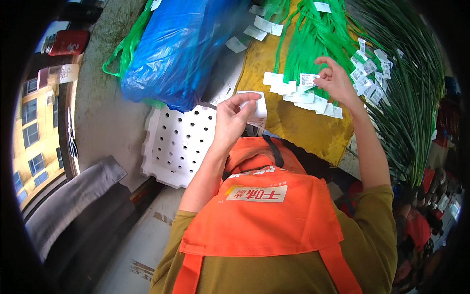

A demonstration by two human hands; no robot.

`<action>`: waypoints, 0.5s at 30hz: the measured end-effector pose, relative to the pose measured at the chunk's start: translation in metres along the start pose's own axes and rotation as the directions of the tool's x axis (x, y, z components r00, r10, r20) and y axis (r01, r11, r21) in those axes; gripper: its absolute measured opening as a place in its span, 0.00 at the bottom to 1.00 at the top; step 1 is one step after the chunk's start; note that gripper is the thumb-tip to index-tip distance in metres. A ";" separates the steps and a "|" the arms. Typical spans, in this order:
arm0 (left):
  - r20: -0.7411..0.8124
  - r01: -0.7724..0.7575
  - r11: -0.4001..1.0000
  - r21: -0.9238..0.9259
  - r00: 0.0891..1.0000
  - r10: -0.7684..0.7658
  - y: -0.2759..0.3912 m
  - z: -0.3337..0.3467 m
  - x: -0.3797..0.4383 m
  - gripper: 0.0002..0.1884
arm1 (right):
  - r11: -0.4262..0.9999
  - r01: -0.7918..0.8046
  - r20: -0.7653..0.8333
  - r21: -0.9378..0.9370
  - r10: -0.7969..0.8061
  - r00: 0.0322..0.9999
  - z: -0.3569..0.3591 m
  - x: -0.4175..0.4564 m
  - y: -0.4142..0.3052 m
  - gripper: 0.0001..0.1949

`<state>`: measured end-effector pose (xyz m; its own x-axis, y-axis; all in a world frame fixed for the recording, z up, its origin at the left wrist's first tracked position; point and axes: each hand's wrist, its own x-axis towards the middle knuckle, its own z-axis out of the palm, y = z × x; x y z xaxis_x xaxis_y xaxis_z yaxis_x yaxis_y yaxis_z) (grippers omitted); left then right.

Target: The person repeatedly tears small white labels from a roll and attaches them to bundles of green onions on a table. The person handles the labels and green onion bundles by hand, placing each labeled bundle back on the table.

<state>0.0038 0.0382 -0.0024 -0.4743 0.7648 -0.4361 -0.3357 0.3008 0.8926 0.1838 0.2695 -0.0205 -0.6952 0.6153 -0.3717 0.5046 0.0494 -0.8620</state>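
My left hand (237,112) pinches a small stack of white labels (260,110) in front of my orange apron. My right hand (332,79) is raised over a yellow cloth (293,130), its thumb and a finger at the edge of a printed label (308,79); whether it is gripped or stuck to the fingertips I cannot tell. Under it, several white labels (303,97) overlap at the ends of green mesh bags (312,40). More printed labels (363,70) lie to the right, beside long green leafy stalks (407,92).
A blue plastic bag (176,47) lies at the upper left, above a white perforated plastic crate (180,143). Scissors (72,143) rest near the window side at far left. Grey fabric (77,205) is at the lower left. A red-lidded jar (68,42) is at the top left.
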 end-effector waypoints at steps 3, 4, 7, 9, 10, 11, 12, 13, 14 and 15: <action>0.055 -0.019 1.000 0.009 0.998 0.018 0.000 -0.005 0.006 0.09 | 1.000 0.015 -0.001 0.014 -0.015 1.000 -0.009 -0.002 -0.001 0.17; 0.073 -0.024 1.000 0.014 0.997 0.023 -0.001 -0.007 0.009 0.09 | 1.000 0.005 -0.004 -0.001 -0.005 1.000 -0.010 -0.002 0.000 0.17; 0.163 -0.020 1.000 -0.008 0.986 0.021 -0.004 -0.014 0.013 0.10 | 0.996 -0.082 -0.002 0.041 0.083 0.997 0.001 -0.007 -0.003 0.15; 0.225 0.031 0.999 0.015 0.974 -0.033 -0.005 -0.010 0.019 0.12 | 0.979 -0.148 -0.004 0.141 0.150 0.989 0.013 -0.012 -0.010 0.15; 0.250 0.056 0.998 0.028 0.966 -0.061 -0.005 -0.007 0.023 0.13 | 0.967 -0.167 -0.013 0.190 0.173 0.985 0.016 -0.014 -0.010 0.15; 0.279 0.105 0.994 0.040 0.954 -0.112 -0.011 -0.001 0.028 0.17 | 0.954 -0.163 -0.044 0.250 0.179 0.983 0.017 -0.016 -0.009 0.15; 0.299 0.195 0.980 0.035 0.934 -0.196 -0.015 0.004 0.034 0.20 | 0.939 -0.156 -0.069 0.306 0.185 0.980 0.017 -0.018 -0.008 0.15; 0.322 0.283 0.958 0.036 0.905 -0.279 -0.017 0.011 0.040 0.22 | 0.920 -0.146 -0.098 0.363 0.193 0.976 0.017 -0.020 -0.006 0.14; 0.331 0.317 0.945 0.077 0.886 -0.324 -0.016 0.018 0.045 0.26 | 0.907 -0.151 -0.101 0.392 0.205 0.974 0.018 -0.021 -0.006 0.15; 0.332 0.341 0.938 0.061 0.879 -0.341 -0.016 0.026 0.049 0.27 | 0.893 -0.156 -0.103 0.423 0.219 0.970 0.017 -0.023 -0.005 0.15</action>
<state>0.0069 0.0861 -0.0348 -0.0321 0.7592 -0.6501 -0.4265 0.5778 0.6958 0.1881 0.2415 -0.0134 -0.5116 0.6888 -0.5136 0.3427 -0.3845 -0.8571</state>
